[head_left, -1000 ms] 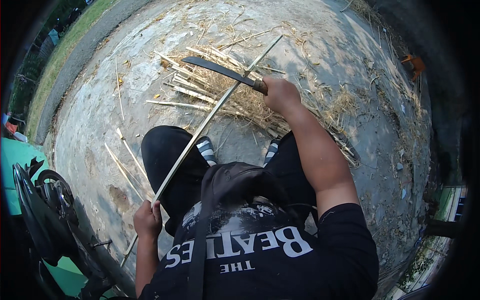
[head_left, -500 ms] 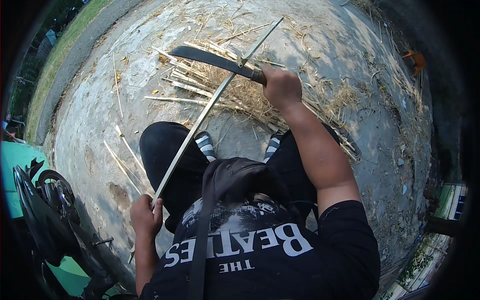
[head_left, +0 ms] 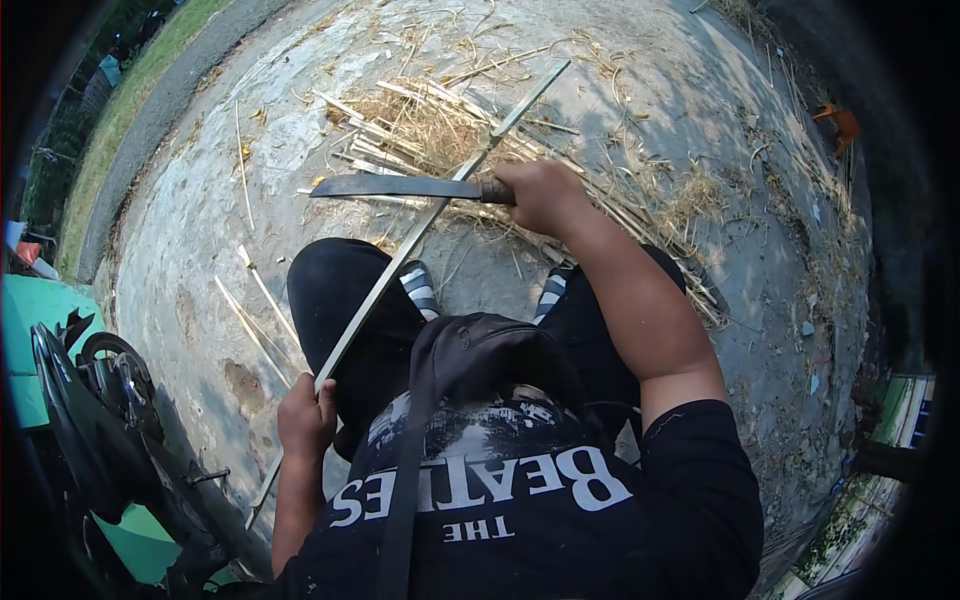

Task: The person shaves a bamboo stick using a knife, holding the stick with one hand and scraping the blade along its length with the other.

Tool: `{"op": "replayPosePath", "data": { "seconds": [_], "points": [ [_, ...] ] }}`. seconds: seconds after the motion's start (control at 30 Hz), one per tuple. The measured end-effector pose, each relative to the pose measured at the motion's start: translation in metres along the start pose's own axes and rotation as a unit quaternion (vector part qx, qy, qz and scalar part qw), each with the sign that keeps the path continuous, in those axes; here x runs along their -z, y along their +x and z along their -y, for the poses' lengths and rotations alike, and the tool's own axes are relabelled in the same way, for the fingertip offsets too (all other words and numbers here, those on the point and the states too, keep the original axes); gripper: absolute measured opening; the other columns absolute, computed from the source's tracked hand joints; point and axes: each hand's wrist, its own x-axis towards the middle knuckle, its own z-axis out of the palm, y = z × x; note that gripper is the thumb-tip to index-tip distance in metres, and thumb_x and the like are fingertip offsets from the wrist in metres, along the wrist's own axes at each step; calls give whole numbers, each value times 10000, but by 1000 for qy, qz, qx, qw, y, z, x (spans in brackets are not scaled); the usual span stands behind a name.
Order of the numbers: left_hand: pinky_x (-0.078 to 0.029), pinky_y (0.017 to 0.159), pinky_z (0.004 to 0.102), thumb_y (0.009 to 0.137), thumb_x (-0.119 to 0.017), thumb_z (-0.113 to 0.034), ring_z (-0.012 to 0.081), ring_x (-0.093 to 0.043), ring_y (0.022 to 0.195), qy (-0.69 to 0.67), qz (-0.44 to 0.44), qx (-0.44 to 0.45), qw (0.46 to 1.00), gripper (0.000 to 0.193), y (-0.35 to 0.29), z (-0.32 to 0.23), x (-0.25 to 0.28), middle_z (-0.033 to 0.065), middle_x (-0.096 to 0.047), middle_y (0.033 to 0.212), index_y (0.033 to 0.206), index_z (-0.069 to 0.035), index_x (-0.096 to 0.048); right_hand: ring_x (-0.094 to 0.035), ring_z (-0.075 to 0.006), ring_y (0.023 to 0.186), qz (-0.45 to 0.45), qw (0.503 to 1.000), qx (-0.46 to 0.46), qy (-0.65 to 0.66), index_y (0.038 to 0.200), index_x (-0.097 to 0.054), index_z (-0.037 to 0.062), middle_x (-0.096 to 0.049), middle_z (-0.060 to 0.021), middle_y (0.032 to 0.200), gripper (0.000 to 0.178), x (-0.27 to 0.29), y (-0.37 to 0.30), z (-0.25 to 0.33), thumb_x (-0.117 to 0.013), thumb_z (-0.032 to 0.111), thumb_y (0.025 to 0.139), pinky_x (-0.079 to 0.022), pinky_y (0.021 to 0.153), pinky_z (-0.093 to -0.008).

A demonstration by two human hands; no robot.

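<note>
The big knife (head_left: 395, 187) has moved down the long stick (head_left: 378, 297), closer to the left knee (head_left: 330, 275). The right hand (head_left: 542, 197) squeezes its wooden handle (head_left: 497, 191). The left hand (head_left: 306, 418) pinches the stick, which slants over the leg.

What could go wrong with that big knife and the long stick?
The knife, held in the right hand, crosses the stick just beyond the left knee; if it slipped, it might cut the leg.

The left hand grips the stick with no glove, so a splinter or rough edge could hurt it.
</note>
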Motion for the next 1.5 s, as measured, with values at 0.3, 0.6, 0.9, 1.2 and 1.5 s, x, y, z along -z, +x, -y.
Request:
{"op": "replayPosePath", "data": {
  "seconds": [0.3, 0.6, 0.9, 1.2, 1.5],
  "points": [
    [-442, 584, 570, 1040, -523, -511, 518, -595, 692, 3, 1, -12, 1000, 542, 3, 1, -5, 259, -585, 684, 795, -27, -512, -724, -362, 839, -50, 994, -71, -62, 946, -685, 129, -737, -129, 852, 95, -1, 11, -22, -664, 139, 853, -552, 775, -488],
    [-452, 591, 569, 1044, -510, -519, 520, -607, 709, 0, 31, -7, 999, 545, 7, 1, 1, 263, -599, 697, 810, -27, -512, -713, -360, 922, 55, 985, -128, 102, 1007, -692, 112, -732, -156, 948, 193, 2, 4, -22, -681, 159, 820, -549, 823, -491],
    [-440, 584, 580, 1043, -515, -509, 531, -588, 694, 3, 8, -11, 1000, 541, 10, -7, -8, 274, -576, 683, 805, -24, -511, -701, -383, 781, -107, 991, -30, -77, 858, -650, 127, -702, -118, 766, 75, 8, 14, -54, -702, 126, 805, -549, 714, -496],
    [-443, 583, 578, 1050, -509, -504, 532, -590, 698, -1, 20, -5, 1000, 538, 6, -1, -3, 273, -580, 696, 806, -24, -499, -710, -365, 980, 81, 986, -142, 37, 1062, -682, 117, -738, -147, 992, 247, 6, 10, -33, -721, 243, 852, -554, 848, -485],
    [-435, 581, 582, 1055, -503, -491, 539, -587, 699, -19, 20, -2, 1000, 528, 6, -6, -7, 279, -573, 683, 814, -21, -502, -707, -412, 899, -4, 989, -141, 51, 1012, -623, 37, -717, -221, 915, 596, 19, -6, 4, -669, 621, 900, -542, 777, -498]
  ]
}}
